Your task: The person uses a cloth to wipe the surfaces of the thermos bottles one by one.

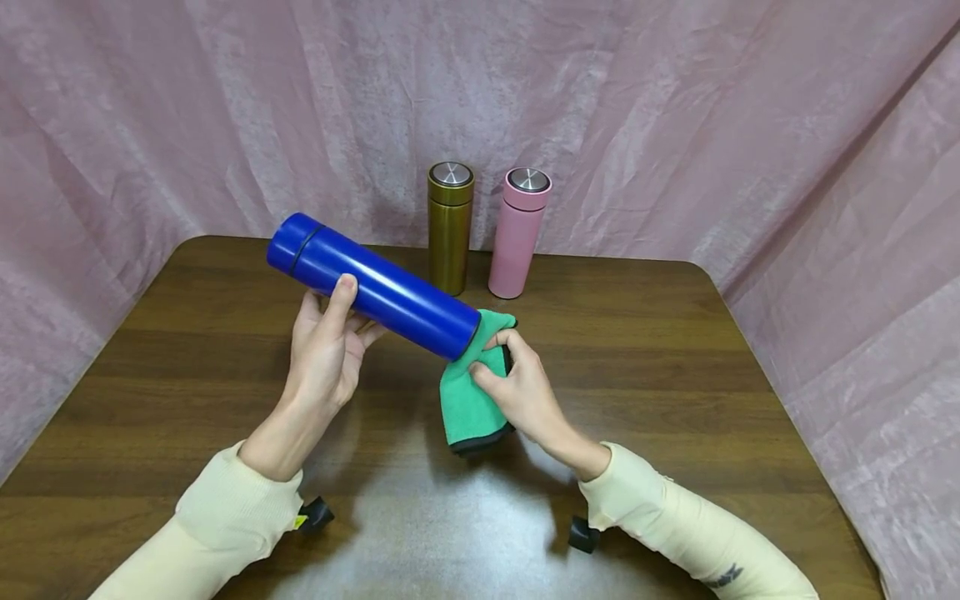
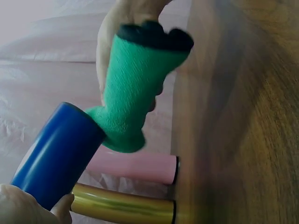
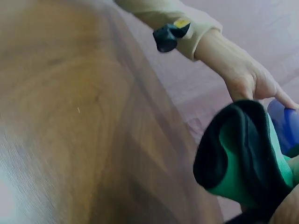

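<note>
My left hand (image 1: 327,350) grips a blue thermos bottle (image 1: 382,287) around its middle, thumb on the near side. The bottle is tilted in the air, its lidded end up to the left and its base down to the right. A green cloth with black edging (image 1: 468,404) is pinched between the thumb and fingers of my right hand (image 1: 522,383). In the left wrist view the cloth (image 2: 133,88) hangs in folds and touches the base end of the blue bottle (image 2: 60,154). Part of the right hand is hidden behind the cloth there.
A gold thermos bottle (image 1: 448,242) and a pink thermos bottle (image 1: 517,242) stand upright side by side near the back edge of the wooden table (image 1: 637,358). Pink curtains (image 1: 360,100) hang behind the table and along its sides.
</note>
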Demonstrator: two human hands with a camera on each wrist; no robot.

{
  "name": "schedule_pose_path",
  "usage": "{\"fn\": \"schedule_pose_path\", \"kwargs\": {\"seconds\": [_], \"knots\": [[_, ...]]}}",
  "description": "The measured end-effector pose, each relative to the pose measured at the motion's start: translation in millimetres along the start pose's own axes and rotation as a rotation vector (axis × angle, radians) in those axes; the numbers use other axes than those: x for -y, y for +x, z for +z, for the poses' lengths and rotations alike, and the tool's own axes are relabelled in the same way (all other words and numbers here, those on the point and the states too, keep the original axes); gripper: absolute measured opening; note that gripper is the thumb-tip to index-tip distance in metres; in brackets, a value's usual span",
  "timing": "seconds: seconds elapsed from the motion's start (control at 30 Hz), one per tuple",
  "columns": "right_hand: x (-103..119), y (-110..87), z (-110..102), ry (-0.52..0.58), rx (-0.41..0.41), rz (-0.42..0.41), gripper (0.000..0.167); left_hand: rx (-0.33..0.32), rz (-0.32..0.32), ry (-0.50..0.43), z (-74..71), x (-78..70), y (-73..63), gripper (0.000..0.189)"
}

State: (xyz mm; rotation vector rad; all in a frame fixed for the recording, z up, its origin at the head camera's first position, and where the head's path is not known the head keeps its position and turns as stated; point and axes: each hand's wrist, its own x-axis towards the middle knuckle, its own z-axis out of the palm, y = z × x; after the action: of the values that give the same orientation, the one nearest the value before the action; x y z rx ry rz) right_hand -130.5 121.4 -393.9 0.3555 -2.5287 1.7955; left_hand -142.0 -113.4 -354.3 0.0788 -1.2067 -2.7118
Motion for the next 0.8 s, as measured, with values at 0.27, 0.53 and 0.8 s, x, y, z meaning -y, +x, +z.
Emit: {"fn": "schedule_pose_path", "kwargs": {"seconds": [0.27,0.53,0.8], "knots": [[-6.2,-6.9,2.4,0.066,0.172,0.088,0.022,-0.026,0.027,0.013,-2.7,7.6,7.8,0.044],[-14.9,-10.2,-9.1,0.094,0.308,0.167,0.026,-0.095,0.022,0.064,-12.3,12.9,16.2,0.048],[-19.6,-12.8,-32.7,0.128,0.448,0.220,0.026,-0.111,0.041,0.147,-33.2,-5.3,18.0,0.053]]}}
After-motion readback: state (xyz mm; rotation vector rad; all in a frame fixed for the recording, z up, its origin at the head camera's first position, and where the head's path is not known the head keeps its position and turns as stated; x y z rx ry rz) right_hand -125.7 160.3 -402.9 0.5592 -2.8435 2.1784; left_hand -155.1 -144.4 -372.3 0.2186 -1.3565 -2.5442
